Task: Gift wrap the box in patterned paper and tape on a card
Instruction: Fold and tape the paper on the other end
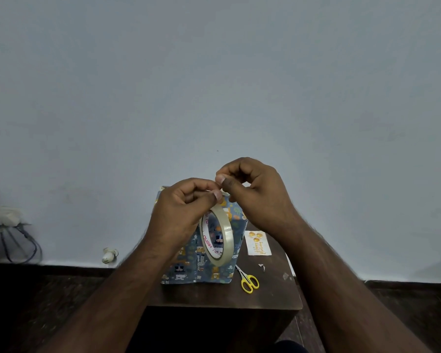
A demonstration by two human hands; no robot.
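A box wrapped in blue paper with animal prints [189,266] stands on a small dark wooden table [224,296]. In front of it my left hand [181,210] grips a roll of clear tape [215,238], held upright above the box. My right hand [252,189] pinches the tape's loose end at the top of the roll, thumb against forefinger. A white card with gold lettering [258,243] lies flat on the table to the right of the box.
Yellow-handled scissors [248,281] lie on the table right of the box, with small paper scraps [262,266] nearby. A wall socket with hanging cables [8,220] is at the left. A small white plug-in device [109,254] sits low on the plain wall.
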